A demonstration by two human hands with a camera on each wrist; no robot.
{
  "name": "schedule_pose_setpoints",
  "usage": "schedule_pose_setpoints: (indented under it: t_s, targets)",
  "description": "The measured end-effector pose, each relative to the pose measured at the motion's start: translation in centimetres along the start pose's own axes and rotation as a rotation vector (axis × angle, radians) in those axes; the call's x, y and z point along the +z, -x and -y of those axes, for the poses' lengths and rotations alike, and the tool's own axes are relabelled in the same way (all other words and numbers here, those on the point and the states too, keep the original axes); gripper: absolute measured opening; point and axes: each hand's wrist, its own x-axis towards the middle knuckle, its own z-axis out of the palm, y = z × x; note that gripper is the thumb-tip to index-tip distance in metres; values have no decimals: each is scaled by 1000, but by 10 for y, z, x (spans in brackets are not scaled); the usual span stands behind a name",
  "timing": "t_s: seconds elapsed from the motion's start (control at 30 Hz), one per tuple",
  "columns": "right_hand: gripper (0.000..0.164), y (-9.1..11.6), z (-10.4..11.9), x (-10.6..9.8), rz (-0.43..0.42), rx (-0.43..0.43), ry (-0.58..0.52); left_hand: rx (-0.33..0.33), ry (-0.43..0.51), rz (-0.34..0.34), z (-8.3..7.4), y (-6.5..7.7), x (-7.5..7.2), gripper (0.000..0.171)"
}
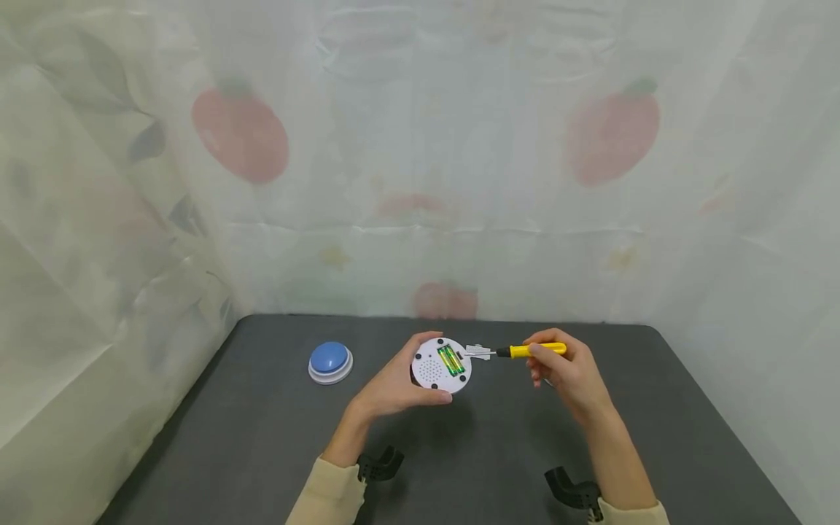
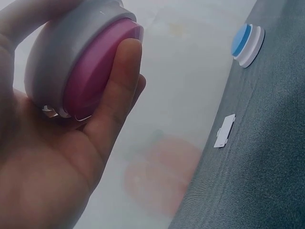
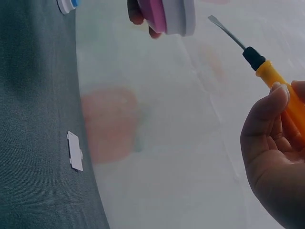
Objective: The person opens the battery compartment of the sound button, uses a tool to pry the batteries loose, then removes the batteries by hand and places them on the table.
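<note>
My left hand (image 1: 397, 380) grips a round white push-button device (image 1: 429, 370) by its sides, its underside turned up towards the head camera. Green batteries (image 1: 450, 360) sit in the uncovered compartment there. In the left wrist view its pink button top (image 2: 93, 71) shows, with a finger lying across it. My right hand (image 1: 571, 375) holds a screwdriver (image 1: 539, 350) by its yellow handle. Its flat tip points at the device, and the right wrist view shows a gap between them. Behind the shaft, a small white battery cover (image 2: 225, 131) lies on the table.
To the left on the dark grey table (image 1: 262, 437) stands another button device (image 1: 329, 362) with a blue top. Pale sheeting (image 1: 420, 146) with fruit prints hangs behind the table and along both sides. Black wrist mounts (image 1: 380, 464) stick out from both wrists.
</note>
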Motion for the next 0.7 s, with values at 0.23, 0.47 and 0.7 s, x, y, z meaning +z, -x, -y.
schedule_pose_setpoints:
  t_s: [0.23, 0.47, 0.7]
  targets:
    - [16, -2, -2, 3, 25, 14, -58, 2, -21, 12, -1, 1, 0, 93]
    - [17, -5, -5, 5, 42, 27, -124, 16, -20, 15, -3, 1, 0, 93]
    - [12, -7, -10, 5, 45, 38, -174, 6, -32, 18, -3, 0, 1, 92]
